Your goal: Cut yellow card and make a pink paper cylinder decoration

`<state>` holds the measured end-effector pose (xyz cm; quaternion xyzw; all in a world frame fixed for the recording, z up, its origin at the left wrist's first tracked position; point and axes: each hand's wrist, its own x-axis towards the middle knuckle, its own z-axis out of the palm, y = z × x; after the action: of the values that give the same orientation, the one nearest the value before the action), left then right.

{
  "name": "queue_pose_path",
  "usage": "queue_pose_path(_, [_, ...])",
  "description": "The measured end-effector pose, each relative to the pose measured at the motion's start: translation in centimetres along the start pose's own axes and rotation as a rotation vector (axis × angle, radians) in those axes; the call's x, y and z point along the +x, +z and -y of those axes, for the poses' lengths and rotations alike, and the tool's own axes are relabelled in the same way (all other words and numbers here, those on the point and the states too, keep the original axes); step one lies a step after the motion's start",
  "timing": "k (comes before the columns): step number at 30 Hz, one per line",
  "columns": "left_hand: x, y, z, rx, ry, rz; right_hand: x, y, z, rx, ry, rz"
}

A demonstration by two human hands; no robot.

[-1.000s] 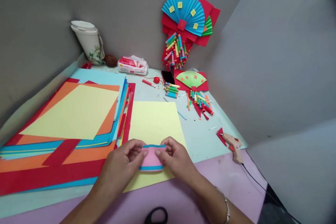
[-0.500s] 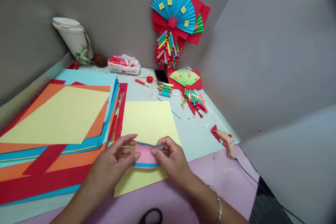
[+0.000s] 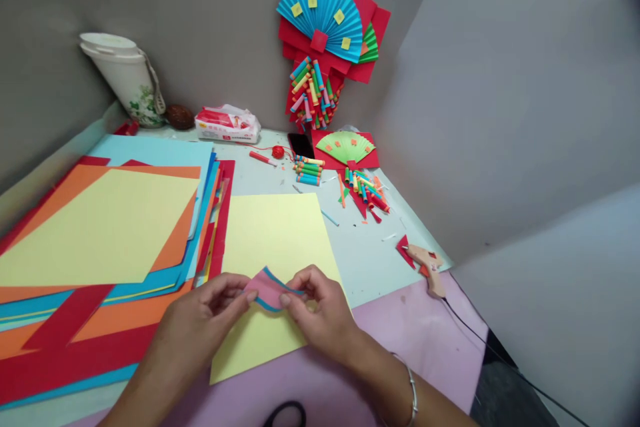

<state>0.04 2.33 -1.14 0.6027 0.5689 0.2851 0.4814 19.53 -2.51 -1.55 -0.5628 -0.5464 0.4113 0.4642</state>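
Note:
A small pink paper piece with blue strips along two edges (image 3: pixel 267 288) is stretched between my hands, tilted and curved. My left hand (image 3: pixel 215 307) pinches its left end between thumb and fingers. At the right end, my right hand (image 3: pixel 315 300) grips it the same way, with the fingers curled behind. Below both hands lies a pale yellow sheet (image 3: pixel 275 227). Beyond that sheet sits a small group of rolled paper tubes (image 3: pixel 309 171).
Stacked coloured paper (image 3: pixel 100 227) fills the left side. A glue gun (image 3: pixel 427 267) with a black cord lies at right. Black scissor handles (image 3: pixel 287 407) show at the front edge. Behind are a fan decoration (image 3: pixel 346 149), a phone (image 3: pixel 300 145), a tissue pack (image 3: pixel 227 124) and a cup (image 3: pixel 125 80).
The pink paper piece has turned from nearly flat and level to tilted and bent. My left hand now pinches its end, where its fingers were more spread before. The camera view has shifted slightly.

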Motion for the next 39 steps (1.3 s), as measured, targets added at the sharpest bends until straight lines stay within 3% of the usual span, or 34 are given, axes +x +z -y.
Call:
queue_pose_path(3, [-0.1,0.0,-0.8,0.007,-0.004,-0.049,0.1,-0.1,0.1,-0.074,-0.055,-0.015])
queue_pose_path(7, [-0.4,-0.1,-1.7,0.036,-0.018,0.008,0.3,-0.1,-0.3,-0.095,-0.096,-0.035])
queue_pose_path(10, [-0.4,-0.1,-1.5,0.048,-0.022,0.026,0.3,-0.2,-0.4,-0.106,-0.1,-0.044])
queue_pose_path(21, [-0.3,-0.1,-0.7,0.152,0.031,-0.115,0.0,0.1,0.0,-0.142,-0.101,-0.045])
queue_pose_path(25, [0.0,-0.4,-1.4,-0.1,-0.078,0.005,0.1,0.1,0.4,-0.016,-0.007,-0.058])
queue_pose_path(28, [0.1,-0.6,-1.7,-0.194,-0.132,0.009,0.1,0.2,0.6,0.048,0.06,-0.075])
queue_pose_path(35, [-0.3,-0.4,-0.9,-0.209,-0.073,0.087,-0.1,0.4,0.4,0.193,0.122,-0.046])
queue_pose_path(39, [-0.5,-0.7,-1.3,-0.209,-0.043,0.088,0.0,0.2,0.8,0.149,0.056,0.034])
